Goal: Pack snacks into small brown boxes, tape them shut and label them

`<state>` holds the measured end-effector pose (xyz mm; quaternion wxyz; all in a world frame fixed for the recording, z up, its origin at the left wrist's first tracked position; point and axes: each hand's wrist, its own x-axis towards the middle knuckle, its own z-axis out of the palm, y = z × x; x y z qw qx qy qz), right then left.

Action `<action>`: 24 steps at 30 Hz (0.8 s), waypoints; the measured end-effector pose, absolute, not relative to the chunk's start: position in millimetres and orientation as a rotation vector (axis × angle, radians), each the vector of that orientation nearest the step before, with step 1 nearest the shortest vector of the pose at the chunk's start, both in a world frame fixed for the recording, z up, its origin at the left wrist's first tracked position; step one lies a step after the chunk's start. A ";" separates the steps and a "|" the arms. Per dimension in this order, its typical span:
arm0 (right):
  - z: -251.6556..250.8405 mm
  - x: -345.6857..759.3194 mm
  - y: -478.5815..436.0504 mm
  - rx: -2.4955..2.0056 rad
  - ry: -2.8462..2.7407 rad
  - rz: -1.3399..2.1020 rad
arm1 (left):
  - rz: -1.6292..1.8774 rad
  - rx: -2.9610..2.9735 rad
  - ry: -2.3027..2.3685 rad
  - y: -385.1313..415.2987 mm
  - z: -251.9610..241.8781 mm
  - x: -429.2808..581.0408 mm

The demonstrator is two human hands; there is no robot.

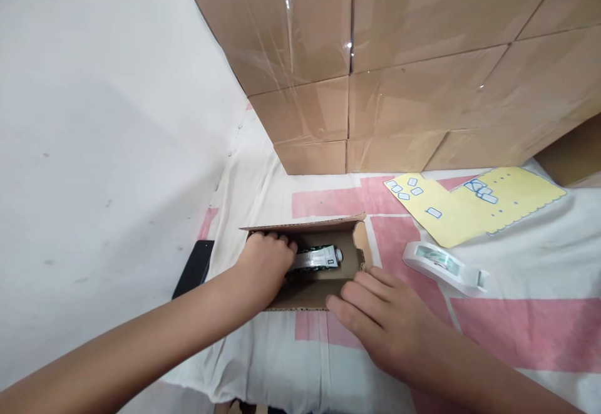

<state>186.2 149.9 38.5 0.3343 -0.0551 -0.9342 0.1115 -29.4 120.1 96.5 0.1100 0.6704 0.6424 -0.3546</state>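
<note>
A small, narrow cardboard box (pixel 300 306) lies with its top open on the cloth, in the lower middle of the head view. Inside it rests a silvery tube (pixel 319 257) with a pale cap, its left part hidden behind my left hand. My left hand (pixel 265 263) reaches into the box's left end with curled fingers; what they close on is out of sight. At the near right corner, my right hand (pixel 375 307) grips the box, its fingers bent over the wall below a small notched end flap (pixel 362 246).
A tall stack of taped cardboard boxes (pixel 310 110) stands behind. To the right lie a yellow paper (pixel 451 210) with blue drawings and a white tape dispenser (pixel 444 268). A flat black object (pixel 193 268) sits at the left, beside the white wall (pixel 103 151). Pink-and-white cloth (pixel 521 332) covers the surface.
</note>
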 end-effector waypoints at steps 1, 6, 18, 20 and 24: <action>39.1 186.3 149.4 -0.143 -2.432 0.295 | -1.051 1.958 1.882 119.2 97.6 -27.6; 42.7 186.5 141.3 -0.078 -2.463 0.273 | -1.031 2.021 1.794 128.3 74.0 -2.6; 41.1 187.1 137.7 -0.083 -2.449 0.271 | -0.914 2.121 1.799 134.5 20.9 -6.3; 41.1 187.3 138.0 -0.084 -2.444 0.259 | -0.876 2.149 1.804 133.9 20.4 -10.7; 41.6 187.0 138.2 -0.096 -2.452 0.242 | -0.742 2.229 1.795 133.8 21.4 -16.4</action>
